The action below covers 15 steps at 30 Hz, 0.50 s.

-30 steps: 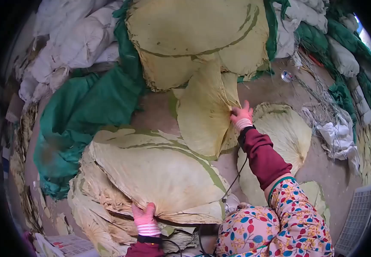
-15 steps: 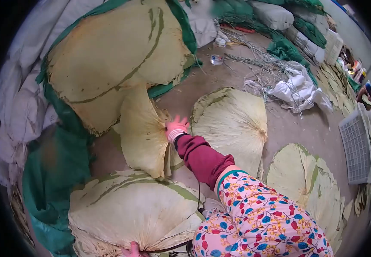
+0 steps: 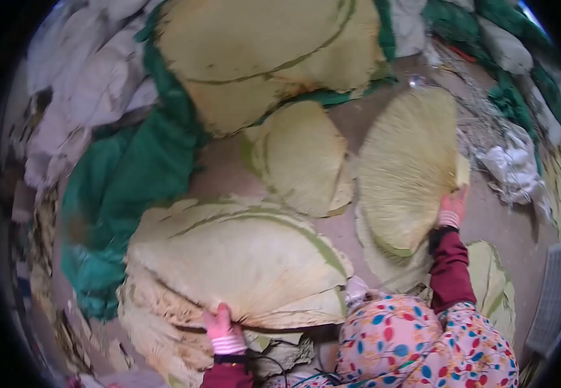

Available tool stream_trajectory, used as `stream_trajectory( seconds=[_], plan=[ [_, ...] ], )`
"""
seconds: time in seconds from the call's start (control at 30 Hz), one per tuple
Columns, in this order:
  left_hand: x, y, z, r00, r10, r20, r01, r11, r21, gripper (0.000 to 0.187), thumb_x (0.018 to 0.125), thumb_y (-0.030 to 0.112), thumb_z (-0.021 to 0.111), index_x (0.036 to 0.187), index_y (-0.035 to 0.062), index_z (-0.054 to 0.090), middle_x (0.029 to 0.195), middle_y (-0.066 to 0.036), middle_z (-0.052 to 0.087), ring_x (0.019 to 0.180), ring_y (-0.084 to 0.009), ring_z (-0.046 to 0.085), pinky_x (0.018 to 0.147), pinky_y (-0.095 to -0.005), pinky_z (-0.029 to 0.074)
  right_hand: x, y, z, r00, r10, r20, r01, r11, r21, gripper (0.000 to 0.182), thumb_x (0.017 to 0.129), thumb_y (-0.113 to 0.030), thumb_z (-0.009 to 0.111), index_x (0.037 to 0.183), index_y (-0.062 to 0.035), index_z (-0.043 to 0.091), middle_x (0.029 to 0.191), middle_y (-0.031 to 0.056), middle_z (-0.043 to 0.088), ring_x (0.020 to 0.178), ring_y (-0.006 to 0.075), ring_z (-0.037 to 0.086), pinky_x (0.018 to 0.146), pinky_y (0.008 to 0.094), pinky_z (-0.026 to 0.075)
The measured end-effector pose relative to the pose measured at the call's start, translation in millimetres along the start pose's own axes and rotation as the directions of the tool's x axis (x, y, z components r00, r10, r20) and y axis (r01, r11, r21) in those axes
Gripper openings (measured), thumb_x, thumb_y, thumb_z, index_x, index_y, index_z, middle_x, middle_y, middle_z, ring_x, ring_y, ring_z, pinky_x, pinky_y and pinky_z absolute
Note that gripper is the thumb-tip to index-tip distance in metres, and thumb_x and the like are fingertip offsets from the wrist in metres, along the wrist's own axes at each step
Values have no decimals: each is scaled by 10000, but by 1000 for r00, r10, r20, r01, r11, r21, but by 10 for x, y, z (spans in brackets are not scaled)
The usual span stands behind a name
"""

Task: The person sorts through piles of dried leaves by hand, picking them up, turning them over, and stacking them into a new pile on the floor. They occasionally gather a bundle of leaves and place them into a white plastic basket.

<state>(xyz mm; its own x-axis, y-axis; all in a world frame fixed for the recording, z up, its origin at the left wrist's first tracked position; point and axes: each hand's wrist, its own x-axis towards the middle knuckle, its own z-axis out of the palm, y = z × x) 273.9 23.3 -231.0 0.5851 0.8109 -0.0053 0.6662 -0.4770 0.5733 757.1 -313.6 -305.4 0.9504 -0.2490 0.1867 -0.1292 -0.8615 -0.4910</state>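
Note:
My right hand [image 3: 452,207], in a pink glove with a striped cuff, is closed on the right edge of a pale fan-shaped palm leaf [image 3: 407,165]. That leaf stands tilted above another pale leaf [image 3: 384,258] on the floor. At the lower middle, my left hand [image 3: 223,328], also in a pink glove, pinches the near edge of a large palm leaf [image 3: 248,258] at its gathered base; some fingers are hidden. This leaf lies on a stack of others [image 3: 157,336]. A smaller folded leaf [image 3: 303,158] lies between the two hands, farther off.
A very large pile of leaves [image 3: 267,45] rests on green cloth at the back. Green sheeting [image 3: 132,187] and white sacks [image 3: 93,84] line the left. White plastic [image 3: 517,165], loose strands and a grey crate [image 3: 555,297] are on the right.
My right hand has gone from the smaller folded leaf to the leaf on the right, which is now gripped and tilted up. My left hand stays at the large leaf's base. The view has shifted.

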Motion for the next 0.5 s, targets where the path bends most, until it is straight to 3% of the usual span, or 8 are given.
stream_trajectory(
  seconds=[0.07, 0.1, 0.17, 0.2, 0.23, 0.3, 0.37, 0.5],
  plan=[
    [101, 298, 79, 931, -365, -2, 184, 474, -861, 485, 848, 254, 596, 1208, 4, 386, 1060, -72, 507, 870, -152, 501, 744, -281, 442, -234, -200, -39, 938, -329, -105, 297, 924, -242, 757, 731, -347, 647, 1331, -31, 311, 1261, 191, 435, 1122, 296, 454, 959, 394, 345],
    [136, 313, 117, 945, -327, 8, 133, 362, -923, 490, 855, 259, 588, 1222, 10, 378, 1083, -73, 501, 909, -154, 501, 785, -279, 438, -407, -461, -106, 888, -453, -80, 384, 826, -414, 803, 719, -346, 662, 1353, -38, 278, 1317, 193, 390, 1192, 298, 407, 1007, 391, 302],
    [120, 449, 101, 943, -328, 57, 176, 347, -921, 492, 863, 255, 578, 1236, 18, 362, 1102, -78, 495, 958, -162, 494, 830, -284, 426, -951, -1002, 77, 709, -674, 206, 640, 738, 214, 879, 645, -443, 705, 1335, -59, 320, 1337, 195, 362, 1216, 323, 378, 1009, 398, 299],
    [111, 509, 94, 942, -325, 84, 199, 342, -918, 493, 866, 254, 573, 1243, 22, 354, 1112, -81, 492, 983, -166, 491, 853, -286, 419, -1350, -1468, -87, 513, -637, 575, 482, 768, 421, 888, 627, -456, 717, 1323, -58, 335, 1318, 198, 384, 1194, 326, 401, 993, 398, 322],
    [121, 562, 110, 949, -302, 90, 196, 342, -919, 505, 865, 252, 576, 1252, 28, 341, 1123, -81, 487, 991, -169, 491, 857, -291, 420, -1727, -1839, -240, 191, -694, 694, 497, 678, 542, 866, 632, -436, 723, 1310, -53, 346, 1295, 199, 409, 1173, 326, 424, 975, 391, 345],
    [123, 661, 166, 961, -256, 105, 191, 338, -922, 530, 863, 248, 581, 1272, 41, 313, 1144, -82, 475, 1007, -177, 489, 865, -302, 421, -2390, -2221, -399, -166, -892, 420, 253, 373, 893, 844, 621, -417, 728, 1276, -35, 355, 1226, 209, 450, 1102, 326, 477, 928, 384, 383],
    [65, 732, 235, 942, -305, 144, 235, 288, -928, 562, 853, 225, 595, 1287, 52, 282, 1161, -79, 463, 1016, -180, 489, 868, -305, 424, -2737, -2408, -499, -445, -808, 386, 326, 256, 910, 727, 639, -402, 715, 1175, -20, 407, 1082, 187, 522, 953, 325, 554, 805, 401, 453],
    [131, 648, 213, 948, -253, 193, 254, 233, -939, 614, 842, 162, 603, 1315, 60, 225, 1181, -74, 447, 983, -164, 495, 830, -281, 440, -2806, -2463, -433, -462, -725, 510, 340, 386, 858, 586, 778, -373, 580, 1201, -23, 377, 1089, 183, 517, 917, 331, 558, 767, 387, 468]
  ],
)
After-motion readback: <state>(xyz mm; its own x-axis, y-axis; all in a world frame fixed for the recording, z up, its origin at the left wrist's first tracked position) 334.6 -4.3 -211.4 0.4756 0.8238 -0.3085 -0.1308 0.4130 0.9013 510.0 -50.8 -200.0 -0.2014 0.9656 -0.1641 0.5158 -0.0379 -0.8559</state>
